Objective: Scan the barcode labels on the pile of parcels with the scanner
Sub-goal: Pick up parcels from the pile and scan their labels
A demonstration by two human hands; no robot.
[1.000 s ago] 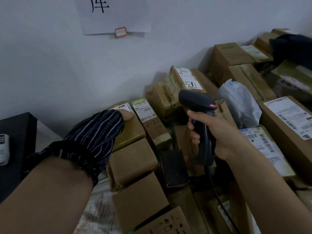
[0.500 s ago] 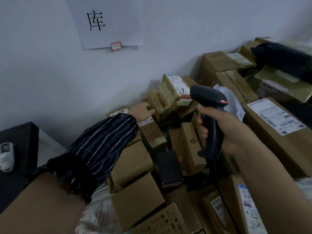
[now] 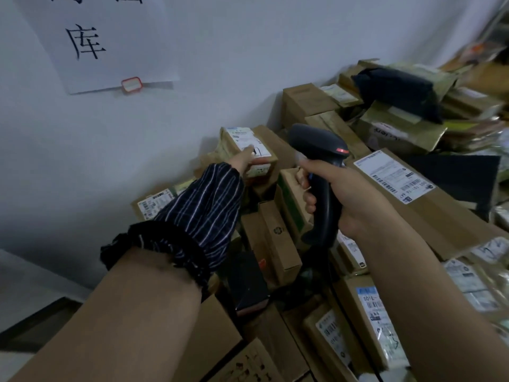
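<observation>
Head view looks down over both forearms at the pile [image 3: 278, 238] of brown parcels heaped against a white wall [image 3: 220, 64]. The right hand [image 3: 349, 199] is wrapped round the handle of the black scanner [image 3: 314, 139], fingers curled across the front of the grip. The scanner stands upright above the middle of the pile, its head pointing away toward the wall, with a small red light glowing on the back of the head. The left hand [image 3: 242, 161], coming out of a dark striped sleeve [image 3: 198, 213], reaches to a small parcel [image 3: 259, 172] that sits high in the heap close to the wall, just left of the scanner head. One finger lies straight across that parcel's white label [image 3: 242, 139]. The rest of the hand is tucked behind the sleeve, so I cannot tell whether it grips the parcel or merely touches it. Just right of the scanner lies a big box [image 3: 446, 221] with a printed label facing up. Further back a black bag [image 3: 396, 89] lies on top of other boxes. Low in the pile, between the two arms, a black parcel [image 3: 248, 282] is wedged among brown ones. Up on the wall to the left hangs a paper sign [image 3: 110, 28] with a red clip [image 3: 131, 84] at its lower edge.
</observation>
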